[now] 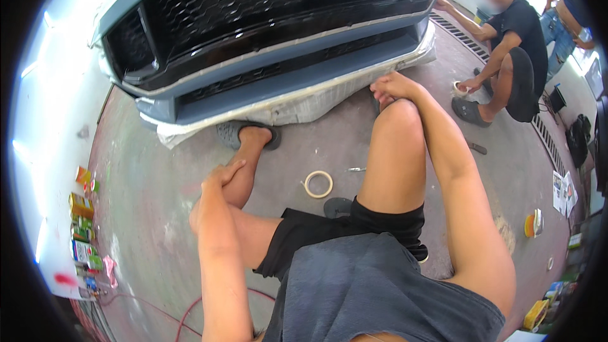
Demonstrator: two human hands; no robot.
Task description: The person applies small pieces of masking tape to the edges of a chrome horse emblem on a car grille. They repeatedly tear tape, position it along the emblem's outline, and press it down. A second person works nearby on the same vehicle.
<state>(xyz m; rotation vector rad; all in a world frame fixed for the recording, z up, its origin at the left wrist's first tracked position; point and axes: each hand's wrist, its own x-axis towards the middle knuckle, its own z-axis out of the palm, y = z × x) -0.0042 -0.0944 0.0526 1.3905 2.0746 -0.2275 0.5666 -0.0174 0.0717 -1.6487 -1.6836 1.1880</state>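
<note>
My left hand (223, 174) lies on my left lower leg with its fingers stretched out, holding nothing. Just past my raised right knee, my right hand (394, 87) has its fingers curled; whatever may be in them is hidden. It is close to the lower edge of a grey car front bumper (234, 98) with a black mesh grille (190, 16). White masking sheet (297, 109) hangs along the bumper's underside. A roll of masking tape (330, 185) lies flat on the floor between my legs. Beside it is a thin silvery tool (357, 170), too small to name.
A co-worker (516, 44) squats at the right with a tape roll (460, 88) in one hand; another person (563, 25) stands behind. A floor grate (462, 37) runs there. Cans (81, 204) line the left wall. A red hose (183, 316) crosses the floor behind my left arm.
</note>
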